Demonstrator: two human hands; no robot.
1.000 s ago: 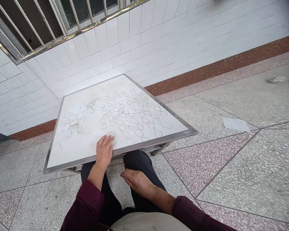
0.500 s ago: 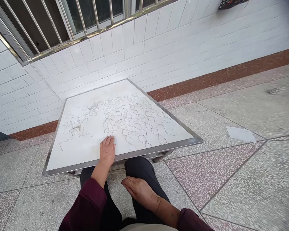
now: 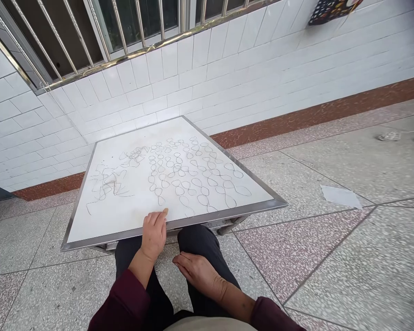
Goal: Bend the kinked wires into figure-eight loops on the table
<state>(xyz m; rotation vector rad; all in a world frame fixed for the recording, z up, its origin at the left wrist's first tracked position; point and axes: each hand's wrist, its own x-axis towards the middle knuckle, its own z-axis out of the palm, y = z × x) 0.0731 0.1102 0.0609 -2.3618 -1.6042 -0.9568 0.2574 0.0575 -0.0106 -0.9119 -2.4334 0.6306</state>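
Your right hand (image 3: 198, 274) rests on your thigh (image 3: 202, 240), lower centre; your left hand (image 3: 154, 233) meets the table (image 3: 103, 226), perhaps for support. I cannot tell either grip. Looped strands (image 3: 178, 169) lie mid-frame, apart from 2 clumps (image 3: 111, 185), probably against tangling.

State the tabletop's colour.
The tabletop is white, inside a grey rim; the head view shows it best.

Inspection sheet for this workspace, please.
Surface: white rectangular tabletop with grey metal edging.
Job's things: thin dark figure-eight loops, grouped right; thin dark tangled strands, left; material unclear.
Clutter: flat white sheet on the speckled stone floor.
Hands: bare left hand at the tabletop's near edge, grip unclear; bare right hand on the dark-trousered thigh.
Cables: white cord-like bundle on the floor, nature unclear.
Surroundings: white tiled wall, metal-barred window.
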